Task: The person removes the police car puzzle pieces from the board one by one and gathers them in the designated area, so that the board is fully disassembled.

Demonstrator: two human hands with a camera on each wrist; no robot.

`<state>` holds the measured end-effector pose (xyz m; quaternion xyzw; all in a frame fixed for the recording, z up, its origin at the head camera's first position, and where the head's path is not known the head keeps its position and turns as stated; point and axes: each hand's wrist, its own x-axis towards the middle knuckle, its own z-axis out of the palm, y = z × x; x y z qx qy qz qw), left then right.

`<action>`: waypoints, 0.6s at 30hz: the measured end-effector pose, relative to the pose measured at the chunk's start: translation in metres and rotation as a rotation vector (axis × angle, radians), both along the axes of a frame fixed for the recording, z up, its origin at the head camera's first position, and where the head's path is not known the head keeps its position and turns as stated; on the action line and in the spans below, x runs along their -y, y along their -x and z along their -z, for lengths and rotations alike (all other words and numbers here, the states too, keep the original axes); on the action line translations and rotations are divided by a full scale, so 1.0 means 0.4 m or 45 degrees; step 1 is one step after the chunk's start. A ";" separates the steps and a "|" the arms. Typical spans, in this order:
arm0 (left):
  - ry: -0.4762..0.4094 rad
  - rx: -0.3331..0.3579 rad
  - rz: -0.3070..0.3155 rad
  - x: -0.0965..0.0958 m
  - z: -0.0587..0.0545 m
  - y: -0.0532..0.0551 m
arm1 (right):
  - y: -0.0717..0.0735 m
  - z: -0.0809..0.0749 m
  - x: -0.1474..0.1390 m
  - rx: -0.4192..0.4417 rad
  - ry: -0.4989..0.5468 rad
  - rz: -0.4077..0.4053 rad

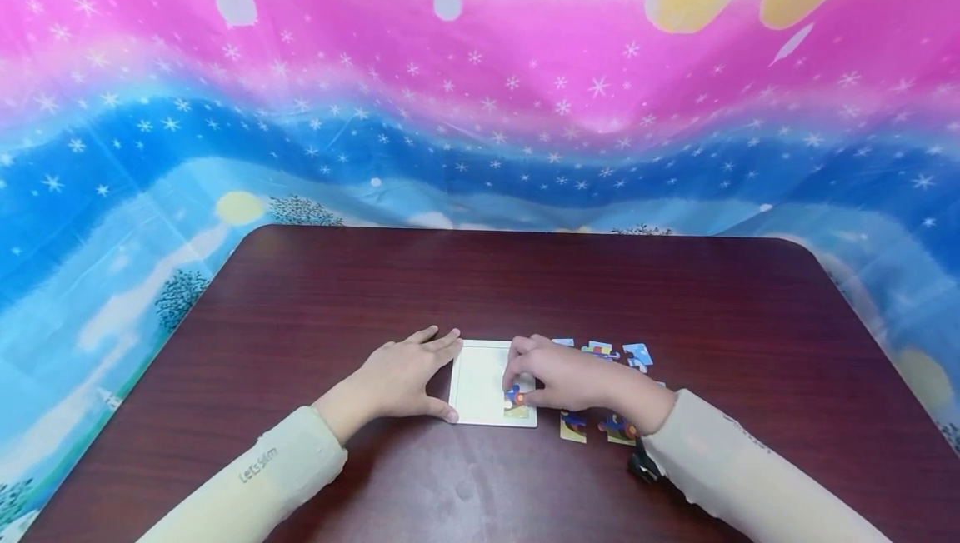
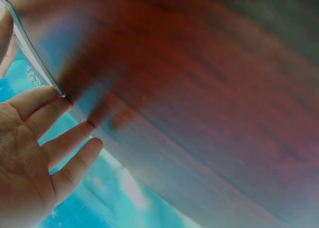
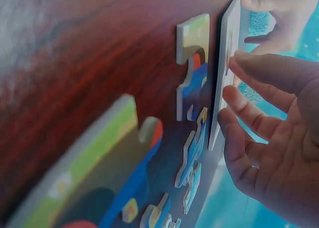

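A white puzzle tray point(image 1: 477, 378) lies flat on the table. My left hand point(image 1: 402, 374) steadies its left side with fingers spread, the thumb at the near left corner and fingertips at the far left corner. In the left wrist view, the fingers reach the tray's edge point(image 2: 37, 61). Over the tray's right side, my right hand point(image 1: 561, 370) pinches a jigsaw piece point(image 1: 516, 411) with a red and blue picture, which sits in the near right corner. The right wrist view has the thumb and index fingertips point(image 3: 243, 57) close together at the tray surface.
Several loose jigsaw pieces lie right of the tray, among them a sky-blue one point(image 1: 638, 356), a near one point(image 1: 573, 427) and another point(image 1: 618, 429) beside the right sleeve. A small black object point(image 1: 643, 465) shows by that sleeve. Patterned cloth point(image 1: 480, 110) hangs behind the dark wooden table point(image 1: 360, 285).
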<state>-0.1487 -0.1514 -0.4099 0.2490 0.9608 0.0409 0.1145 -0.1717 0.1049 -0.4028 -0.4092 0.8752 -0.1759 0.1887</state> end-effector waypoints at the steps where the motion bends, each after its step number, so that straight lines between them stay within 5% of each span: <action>1: -0.002 0.000 -0.001 0.000 0.000 0.000 | -0.001 0.000 0.001 0.001 0.000 0.001; 18: -0.032 0.009 -0.007 0.002 -0.002 -0.003 | 0.006 0.001 -0.002 0.129 0.069 -0.040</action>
